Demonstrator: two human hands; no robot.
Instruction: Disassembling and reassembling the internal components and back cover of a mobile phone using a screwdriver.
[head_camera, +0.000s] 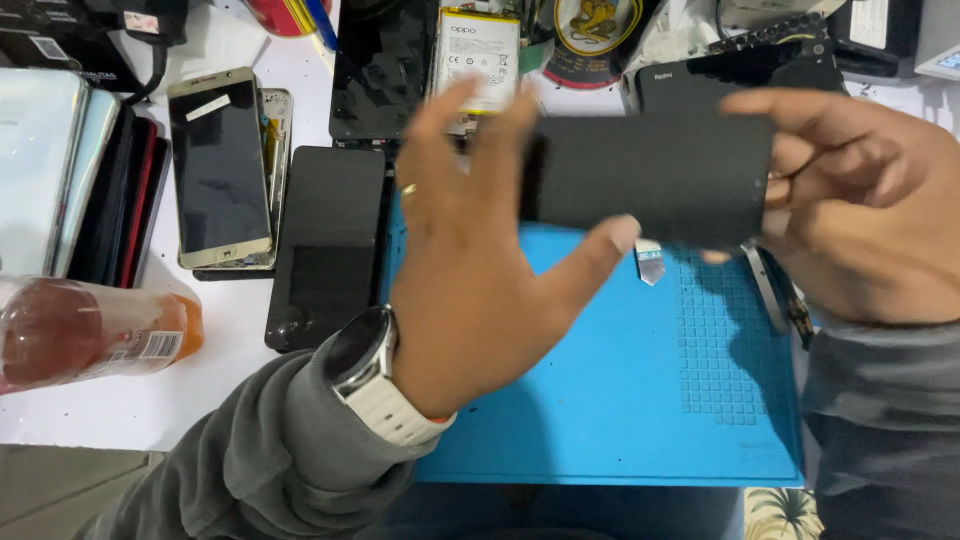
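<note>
Black and flat, a phone panel (650, 175) hung above the blue work mat (600, 400) on my bench, held at both ends. My left hand (470, 270) had its fingers clamped on the left edge, thumb beneath. My right hand (860, 210) pinched the right edge; a gold-framed phone (218, 165) lay well to the left.
</note>
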